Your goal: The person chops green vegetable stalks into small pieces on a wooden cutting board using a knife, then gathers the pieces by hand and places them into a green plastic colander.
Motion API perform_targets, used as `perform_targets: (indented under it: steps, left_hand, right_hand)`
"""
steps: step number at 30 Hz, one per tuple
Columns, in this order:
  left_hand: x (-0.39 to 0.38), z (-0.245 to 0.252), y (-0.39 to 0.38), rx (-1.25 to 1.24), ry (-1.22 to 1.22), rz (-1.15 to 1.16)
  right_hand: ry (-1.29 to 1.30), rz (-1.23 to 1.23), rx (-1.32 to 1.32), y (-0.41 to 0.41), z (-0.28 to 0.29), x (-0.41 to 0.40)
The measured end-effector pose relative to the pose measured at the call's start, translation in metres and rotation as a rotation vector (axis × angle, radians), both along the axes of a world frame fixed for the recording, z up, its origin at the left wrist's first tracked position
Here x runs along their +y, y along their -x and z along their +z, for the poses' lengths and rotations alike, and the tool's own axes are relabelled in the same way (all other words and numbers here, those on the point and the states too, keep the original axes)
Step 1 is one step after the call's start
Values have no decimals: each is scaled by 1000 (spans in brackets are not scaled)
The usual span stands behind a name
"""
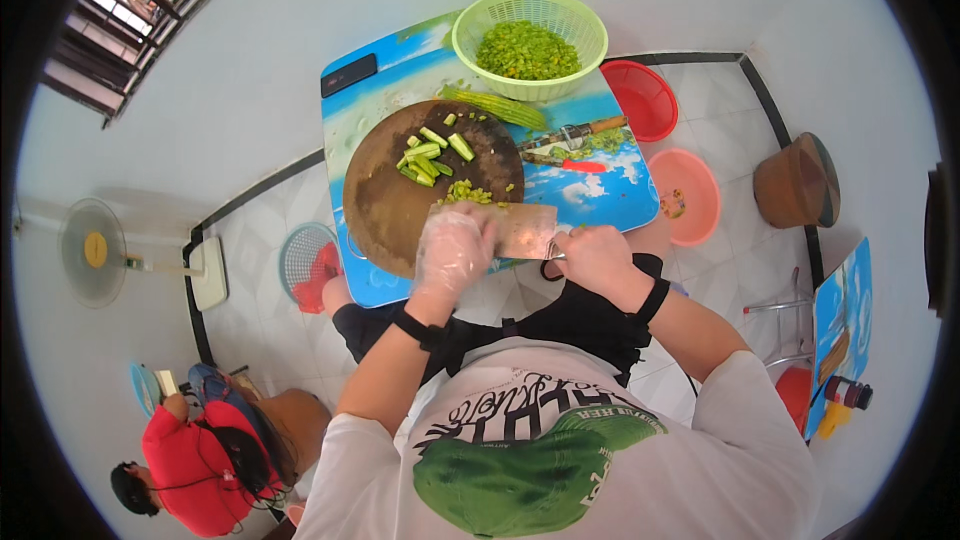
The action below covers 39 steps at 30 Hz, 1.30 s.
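Note:
My right hand (596, 259) grips the handle of a broad metal cleaver (525, 229), whose blade lies at the near right edge of a round wooden chopping board (382, 217). My left hand (454, 247), in a clear plastic glove, is at the blade's left end; its fingertips are partly hidden, and whether they hold anything cannot be told. Small chopped green bits (465, 191) lie just beyond the glove. Cut green vegetable sticks (426, 157) rest farther back on the board. Behind it lies a ridged green vegetable (499, 106), beside a pale green basket (592, 60) holding many chopped green pieces.
A knife (551, 139) and a red-handled tool (581, 166) lie right of the board. A dark phone (349, 76) rests at the table's back left. Red (666, 101) and pink (705, 199) basins stand right of the table, a grey basket (296, 259) left. A person in red (195, 465) sits lower left.

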State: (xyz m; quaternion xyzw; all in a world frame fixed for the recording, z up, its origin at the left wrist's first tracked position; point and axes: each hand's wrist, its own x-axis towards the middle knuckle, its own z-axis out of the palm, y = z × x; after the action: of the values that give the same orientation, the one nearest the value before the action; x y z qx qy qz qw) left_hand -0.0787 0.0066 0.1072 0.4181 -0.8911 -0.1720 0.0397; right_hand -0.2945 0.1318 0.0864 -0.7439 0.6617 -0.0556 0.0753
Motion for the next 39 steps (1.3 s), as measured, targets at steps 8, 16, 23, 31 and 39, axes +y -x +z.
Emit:
perform_targets:
  steps: [8,16,23,31,39]
  left_hand:
    - [-5,-18,11,249,243,40]
    - [-19,-10,-42,4,194,197]
    - [-54,-29,-30,117,206,105]
    - [-78,-20,-13,-20,210,-31]
    - [-59,-40,40,84,240,-463]
  right_hand:
    - [-24,-4,-8,-1,4,5]
    - [-76,-40,-30,5,25,20]
    - [27,-48,-15,11,23,38]
    - [65,-183,-36,50,25,99]
    - [116,-462,-227,63,26,134]
